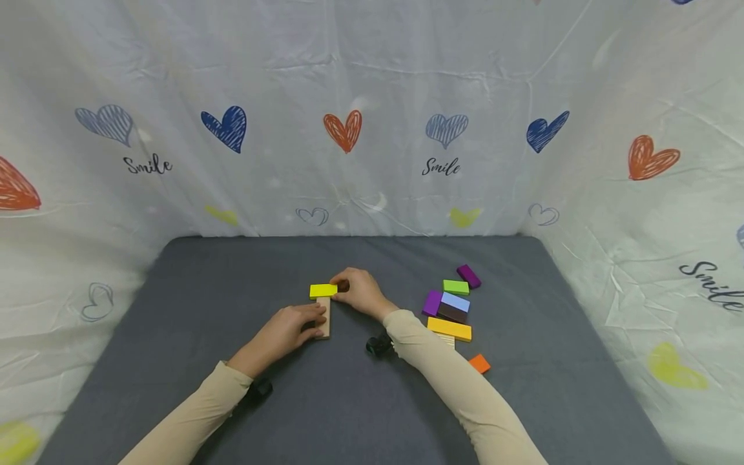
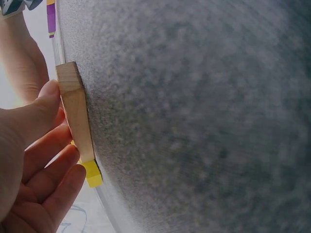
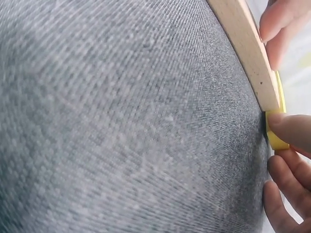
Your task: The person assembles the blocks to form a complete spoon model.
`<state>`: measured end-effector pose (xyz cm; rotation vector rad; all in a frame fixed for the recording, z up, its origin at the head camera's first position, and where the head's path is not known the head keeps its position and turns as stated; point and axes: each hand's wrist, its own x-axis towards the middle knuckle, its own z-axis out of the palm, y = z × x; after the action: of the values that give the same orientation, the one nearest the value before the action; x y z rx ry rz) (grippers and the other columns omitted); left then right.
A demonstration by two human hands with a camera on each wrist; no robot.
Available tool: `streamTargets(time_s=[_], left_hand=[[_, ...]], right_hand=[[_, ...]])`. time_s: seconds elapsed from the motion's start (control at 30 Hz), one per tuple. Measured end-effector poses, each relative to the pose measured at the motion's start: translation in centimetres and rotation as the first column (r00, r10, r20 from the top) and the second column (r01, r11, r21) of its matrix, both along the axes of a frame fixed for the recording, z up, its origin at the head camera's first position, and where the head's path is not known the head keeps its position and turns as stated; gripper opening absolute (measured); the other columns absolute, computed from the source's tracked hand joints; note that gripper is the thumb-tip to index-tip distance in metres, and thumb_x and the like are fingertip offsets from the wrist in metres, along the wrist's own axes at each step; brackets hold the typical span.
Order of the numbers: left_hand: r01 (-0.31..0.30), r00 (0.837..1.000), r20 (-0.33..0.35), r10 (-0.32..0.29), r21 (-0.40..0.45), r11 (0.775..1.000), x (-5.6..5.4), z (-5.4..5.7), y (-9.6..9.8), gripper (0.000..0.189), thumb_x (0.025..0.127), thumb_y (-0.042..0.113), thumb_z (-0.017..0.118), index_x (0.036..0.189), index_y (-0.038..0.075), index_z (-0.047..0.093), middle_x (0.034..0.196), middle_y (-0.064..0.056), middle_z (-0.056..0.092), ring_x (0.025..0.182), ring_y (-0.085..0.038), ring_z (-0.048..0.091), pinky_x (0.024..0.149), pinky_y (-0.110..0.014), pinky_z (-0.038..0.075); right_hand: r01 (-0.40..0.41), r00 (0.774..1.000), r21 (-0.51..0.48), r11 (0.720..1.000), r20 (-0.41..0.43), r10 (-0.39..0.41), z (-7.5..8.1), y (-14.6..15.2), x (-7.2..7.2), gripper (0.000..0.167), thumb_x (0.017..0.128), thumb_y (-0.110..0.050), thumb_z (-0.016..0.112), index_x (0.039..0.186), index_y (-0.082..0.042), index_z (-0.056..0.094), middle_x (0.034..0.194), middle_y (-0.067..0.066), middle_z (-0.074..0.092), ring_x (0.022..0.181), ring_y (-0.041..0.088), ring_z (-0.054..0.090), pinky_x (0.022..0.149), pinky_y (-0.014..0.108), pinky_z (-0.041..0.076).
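Note:
A plain wooden block (image 1: 324,323) lies lengthwise on the grey table, its far end meeting a bright yellow block (image 1: 321,290) set crosswise. My left hand (image 1: 289,328) rests on the wooden block, thumb by the near end and loosely bent fingertips along its upper left part. At the yellow block's right end, my right hand (image 1: 360,292) pinches it between thumb and fingers. The right wrist view shows that thumb on the near face of the yellow block (image 3: 276,138), close against the wooden block (image 3: 250,53). My left fingers partly cover the wood from above.
Loose blocks lie at the right: dark purple (image 1: 468,276), green (image 1: 456,287), violet (image 1: 431,302), light blue (image 1: 455,302), dark brown (image 1: 452,313), amber (image 1: 449,329) and orange (image 1: 479,363). A pale striped piece (image 1: 446,340) is partly behind my right sleeve. A printed curtain (image 1: 372,181) borders the table.

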<state>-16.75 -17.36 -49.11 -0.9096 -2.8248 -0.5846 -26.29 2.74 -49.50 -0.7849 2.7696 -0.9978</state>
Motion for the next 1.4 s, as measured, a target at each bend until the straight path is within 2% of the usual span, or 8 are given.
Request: streamTargets(time_s=[0.43, 0.63, 0.8, 1.17, 1.4], left_hand=[[0.003, 1.000, 0.007, -0.003, 0.016, 1.000, -0.06, 0.18, 0.05, 0.025, 0.085, 0.022, 0.077, 0.109, 0.013, 0.075, 0.127, -0.009, 0.070, 0.120, -0.027, 0.065, 0.097, -0.041, 0.055], [0.009, 1.000, -0.018, -0.008, 0.016, 1.000, -0.17, 0.12, 0.08, 0.027, 0.083, 0.020, 0.078, 0.109, 0.013, 0.075, 0.125, -0.010, 0.071, 0.116, -0.028, 0.067, 0.094, -0.041, 0.056], [0.000, 1.000, -0.009, 0.000, 0.009, 1.000, -0.10, 0.02, 0.06, 0.027, 0.084, 0.021, 0.078, 0.110, 0.013, 0.075, 0.125, -0.010, 0.070, 0.116, -0.028, 0.067, 0.094, -0.040, 0.056], [-0.015, 1.000, 0.008, 0.015, -0.003, 1.000, -0.04, 0.21, 0.25, 0.026, 0.084, 0.021, 0.078, 0.109, 0.013, 0.076, 0.128, -0.010, 0.069, 0.119, -0.030, 0.065, 0.095, -0.043, 0.056], [-0.015, 1.000, -0.006, 0.015, 0.010, 1.000, -0.05, 0.20, 0.33, 0.027, 0.082, 0.019, 0.079, 0.107, 0.012, 0.076, 0.126, -0.011, 0.070, 0.118, -0.030, 0.066, 0.094, -0.043, 0.056]], right_hand=[[-0.021, 0.999, 0.063, 0.998, -0.041, 0.024, -0.02, 0.02, 0.13, 0.032, 0.088, -0.022, 0.076, 0.119, -0.014, 0.071, 0.112, 0.003, 0.070, 0.100, 0.016, 0.067, 0.088, 0.031, 0.056], [-0.020, 0.996, 0.102, 0.995, -0.083, 0.029, 0.04, -0.16, 0.21, 0.031, 0.088, -0.022, 0.076, 0.118, -0.015, 0.071, 0.111, 0.003, 0.070, 0.099, 0.016, 0.067, 0.088, 0.031, 0.055], [-0.027, 0.993, 0.127, 0.992, -0.115, 0.041, 0.02, -0.26, 0.26, 0.031, 0.088, -0.022, 0.076, 0.118, -0.015, 0.071, 0.108, 0.003, 0.070, 0.097, 0.016, 0.065, 0.086, 0.031, 0.055], [-0.025, 0.992, 0.160, 0.987, -0.116, 0.044, 0.34, -0.23, 0.45, 0.033, 0.088, -0.023, 0.076, 0.119, -0.015, 0.071, 0.110, 0.003, 0.070, 0.097, 0.016, 0.065, 0.086, 0.032, 0.055], [-0.043, 0.997, 0.137, 0.990, -0.063, 0.052, 0.61, 0.10, 0.47, 0.041, 0.087, -0.023, 0.077, 0.126, -0.014, 0.067, 0.116, 0.004, 0.067, 0.101, 0.018, 0.065, 0.087, 0.031, 0.055]])
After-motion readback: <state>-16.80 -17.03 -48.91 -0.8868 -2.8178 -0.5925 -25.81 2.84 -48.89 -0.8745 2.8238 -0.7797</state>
